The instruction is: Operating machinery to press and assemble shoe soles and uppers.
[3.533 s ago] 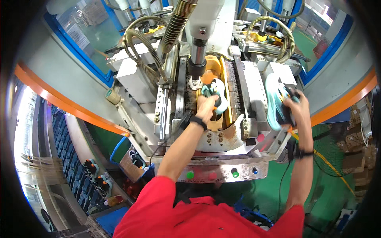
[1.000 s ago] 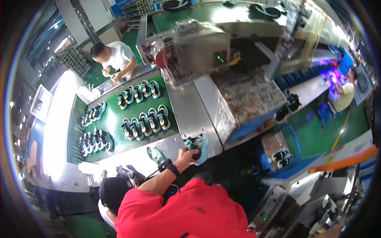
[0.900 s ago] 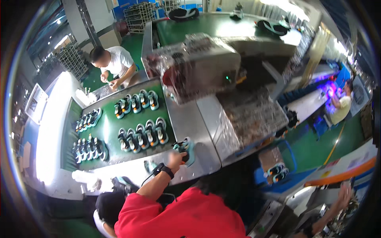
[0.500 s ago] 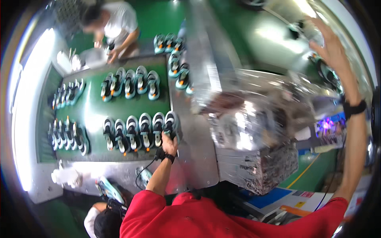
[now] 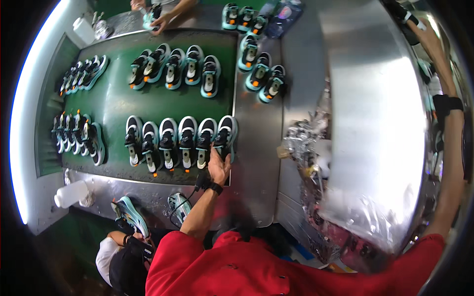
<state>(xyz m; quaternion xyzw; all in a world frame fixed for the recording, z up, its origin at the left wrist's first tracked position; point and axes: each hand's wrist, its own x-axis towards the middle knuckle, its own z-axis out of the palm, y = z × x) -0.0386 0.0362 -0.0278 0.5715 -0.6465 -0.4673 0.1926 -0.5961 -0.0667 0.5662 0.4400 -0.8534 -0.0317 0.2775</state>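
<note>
My left hand (image 5: 218,165) is closed round the heel of a black, white and teal sneaker (image 5: 226,132), the rightmost of a near row on the green belt (image 5: 113,111). That sneaker rests at the belt's right edge, its toe pointing away from me. My right arm stretches far to the right, and my right hand (image 5: 428,42) lies near the upper right rim, at a dark shoe-like thing (image 5: 401,14). Its fingers are too hard to make out there. Other matching sneakers (image 5: 187,140) stand side by side left of my left hand.
More sneakers (image 5: 194,64) line the belt's far side and the metal ledge (image 5: 247,111). A shiny metallic panel (image 5: 375,113) and crumpled clear film (image 5: 308,143) lie to the right. Across the belt, a co-worker's hands (image 5: 160,22) hold a shoe; another person (image 5: 121,264) is at lower left.
The view has shifted, so the belt and sneakers appear elsewhere in the picture. My right hand, earlier spread apart, has reached the dark shoe-like thing. My left hand stays on the same sneaker.
</note>
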